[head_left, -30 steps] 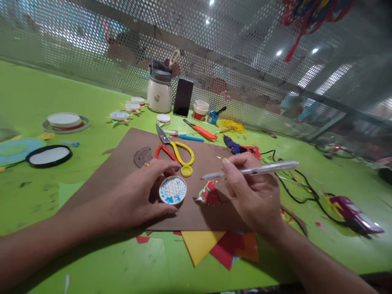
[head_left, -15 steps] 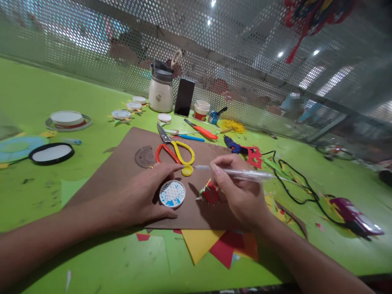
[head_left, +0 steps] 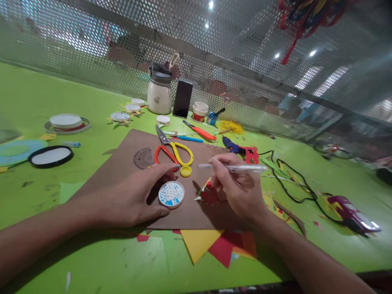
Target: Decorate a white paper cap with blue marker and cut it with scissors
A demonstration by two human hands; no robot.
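Observation:
In the head view, a round white disc (head_left: pixel 171 194) with blue marks and crossing lines on top lies on a brown board (head_left: pixel 180 218). Around its left side my left hand (head_left: pixel 139 194) is curved, thumb and index finger spread apart; whether they touch the rim I cannot tell. My right hand (head_left: pixel 237 185) grips a clear-barrelled pen (head_left: pixel 241 168), its tip pointing left above the board. A small yellow cap (head_left: pixel 185 171) sits between the hands, by the scissors (head_left: pixel 182 154) with red and yellow handles. Red paper scraps (head_left: pixel 209 194) lie beside my right hand.
Behind the board are an orange cutter (head_left: pixel 203 133), a blue pen (head_left: pixel 190 139), a phone (head_left: pixel 183 99) and a white jug (head_left: pixel 159 94). A glue gun (head_left: pixel 231 144) and black cord (head_left: pixel 295 200) lie right. Coloured paper (head_left: pixel 202 243) sticks out under the board's front edge.
The pen in my right hand has tilted flatter and its tip is slightly farther right. My left thumb has drawn back a little to the left. The view has shifted slightly.

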